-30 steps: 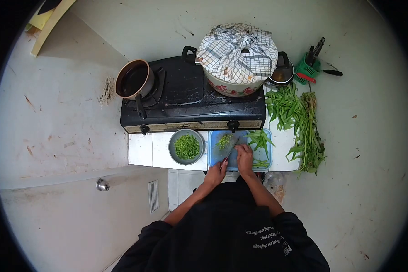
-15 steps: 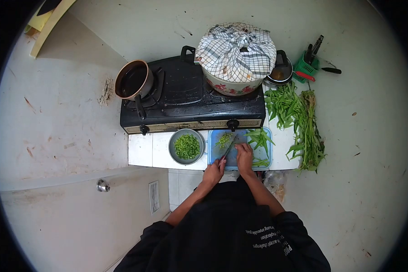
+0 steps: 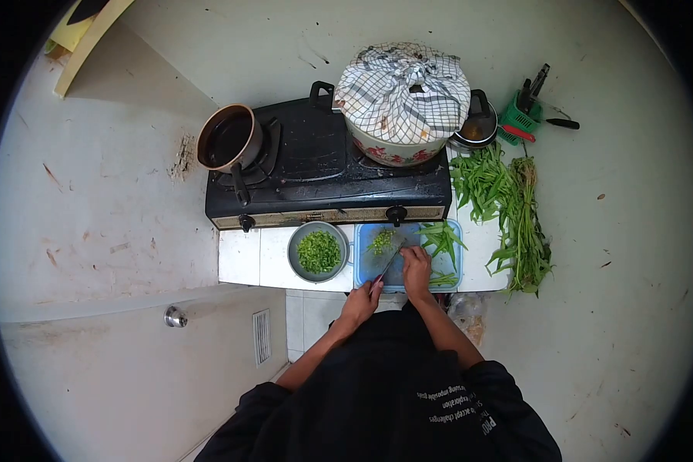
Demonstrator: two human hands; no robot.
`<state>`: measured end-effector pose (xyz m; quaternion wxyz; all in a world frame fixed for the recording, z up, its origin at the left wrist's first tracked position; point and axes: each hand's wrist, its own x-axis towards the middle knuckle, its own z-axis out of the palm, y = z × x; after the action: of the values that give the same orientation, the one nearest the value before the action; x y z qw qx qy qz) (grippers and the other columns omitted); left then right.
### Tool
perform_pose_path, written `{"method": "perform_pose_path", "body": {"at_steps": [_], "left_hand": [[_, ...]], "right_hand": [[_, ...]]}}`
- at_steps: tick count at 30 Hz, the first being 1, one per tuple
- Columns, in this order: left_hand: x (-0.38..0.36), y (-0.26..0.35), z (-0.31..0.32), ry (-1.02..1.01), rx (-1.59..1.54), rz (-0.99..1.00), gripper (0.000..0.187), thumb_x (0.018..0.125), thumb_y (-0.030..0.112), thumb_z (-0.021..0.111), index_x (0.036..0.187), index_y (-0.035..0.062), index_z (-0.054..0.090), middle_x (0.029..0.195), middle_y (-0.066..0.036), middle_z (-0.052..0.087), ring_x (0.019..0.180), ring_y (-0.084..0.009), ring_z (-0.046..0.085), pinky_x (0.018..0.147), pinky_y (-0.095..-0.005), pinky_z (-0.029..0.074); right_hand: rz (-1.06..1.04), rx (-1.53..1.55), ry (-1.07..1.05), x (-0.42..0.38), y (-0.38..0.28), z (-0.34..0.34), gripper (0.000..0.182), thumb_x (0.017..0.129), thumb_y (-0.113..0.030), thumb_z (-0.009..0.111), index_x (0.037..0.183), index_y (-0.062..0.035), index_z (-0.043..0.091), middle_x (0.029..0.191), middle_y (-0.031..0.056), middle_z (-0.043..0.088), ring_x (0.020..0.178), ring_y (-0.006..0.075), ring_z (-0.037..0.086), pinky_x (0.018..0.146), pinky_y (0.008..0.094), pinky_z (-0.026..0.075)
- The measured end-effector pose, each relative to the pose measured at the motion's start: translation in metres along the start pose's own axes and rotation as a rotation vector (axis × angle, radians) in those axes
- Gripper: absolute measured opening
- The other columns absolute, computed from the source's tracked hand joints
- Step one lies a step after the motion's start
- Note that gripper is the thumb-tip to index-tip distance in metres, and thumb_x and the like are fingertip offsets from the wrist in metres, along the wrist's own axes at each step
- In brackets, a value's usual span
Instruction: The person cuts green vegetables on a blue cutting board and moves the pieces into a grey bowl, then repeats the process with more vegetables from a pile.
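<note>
I get even, soft indoor light, fairly bright, no glare, only faint shadows under the stove (image 3: 327, 173). Heavy fisheye: black vignette ring, walls bowed at the edges. Centre reasonably sharp, small detail soft, edges smeared.

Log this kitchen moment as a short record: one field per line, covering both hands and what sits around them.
left hand: the left hand grips a knife, blade over the cutting board
right hand: the right hand presses down on green stalks
cutting board: blue cutting board with a small heap of chopped greens
bowl: metal bowl of chopped greens, left of the board
stove: black stove behind, bearing a brown saucepan and a cloth-covered pot
spare greens: bundle of leafy stems at the right
</note>
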<state>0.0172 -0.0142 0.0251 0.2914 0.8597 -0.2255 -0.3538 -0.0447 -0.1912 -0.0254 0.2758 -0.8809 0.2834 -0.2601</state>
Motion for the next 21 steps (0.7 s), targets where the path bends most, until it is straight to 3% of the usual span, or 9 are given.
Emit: {"method": "perform_pose_path", "body": {"at_steps": [8,11,21], "left_hand": [[0.014,-0.008,0.008,0.02,0.031,0.065,0.05,0.103,0.046,0.048,0.107,-0.0016,0.063,0.087,-0.035,0.066,0.091,-0.0554,0.063,0.079,-0.0605,0.051],[0.03,-0.002,0.011,0.025,-0.014,0.08,0.05,0.104,0.046,0.047,0.105,-0.0014,0.063,0.086,-0.034,0.066,0.09,-0.0554,0.064,0.079,-0.0602,0.051],[0.0,-0.001,0.001,0.05,0.107,-0.018,0.05,0.104,0.045,0.047,0.107,-0.0016,0.063,0.086,-0.035,0.066,0.088,-0.0545,0.064,0.078,-0.0608,0.051]], "right_hand": [[0.0,-0.021,-0.045,0.002,-0.002,-0.005,0.013,0.085,-0.001,0.061,0.092,-0.0044,0.071,0.094,0.0102,0.067,0.092,0.0322,0.063,0.083,0.0443,0.047],[-0.025,-0.019,-0.048,0.0,0.004,0.0,0.023,0.077,0.002,0.063,0.095,-0.0083,0.07,0.097,0.0072,0.064,0.095,0.0306,0.06,0.083,0.0445,0.045],[-0.111,-0.112,-0.101,-0.006,0.003,-0.009,0.033,0.077,0.004,0.064,0.107,-0.0069,0.072,0.103,0.0057,0.064,0.099,0.0275,0.059,0.086,0.0408,0.044]]}}
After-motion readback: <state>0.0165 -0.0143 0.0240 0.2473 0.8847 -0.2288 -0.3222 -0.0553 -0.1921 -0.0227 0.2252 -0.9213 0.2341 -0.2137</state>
